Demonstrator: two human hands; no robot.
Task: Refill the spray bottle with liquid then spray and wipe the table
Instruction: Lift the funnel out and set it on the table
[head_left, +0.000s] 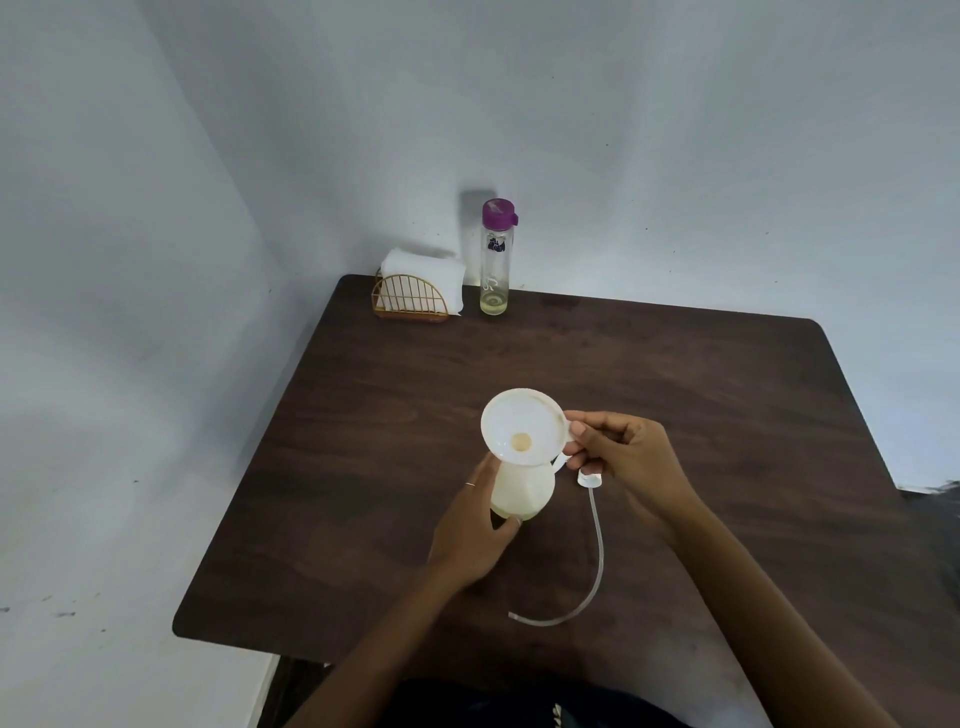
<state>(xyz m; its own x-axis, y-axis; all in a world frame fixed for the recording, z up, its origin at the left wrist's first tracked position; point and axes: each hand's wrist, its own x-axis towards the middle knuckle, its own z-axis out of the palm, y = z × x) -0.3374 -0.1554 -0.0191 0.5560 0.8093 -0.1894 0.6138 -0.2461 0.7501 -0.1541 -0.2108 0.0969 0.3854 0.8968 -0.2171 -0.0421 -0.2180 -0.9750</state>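
A white spray bottle body (522, 491) stands upright at the middle of the dark wooden table (395, 395), holding pale liquid. A white funnel (523, 426) sits in its neck. My left hand (472, 525) wraps around the bottle's lower left side. My right hand (621, 452) pinches the funnel's small handle at its right rim. Just under that hand lies the spray head's white cap (589, 479), with its clear dip tube (592, 566) curving toward the table's front. The spray head itself is hidden by my right hand.
A clear glass bottle (494, 260) with a purple lid stands at the far edge, with a little yellowish liquid at its bottom. Left of it a gold wire holder (410, 300) carries white napkins (423, 270). Walls close off the table's left and far sides.
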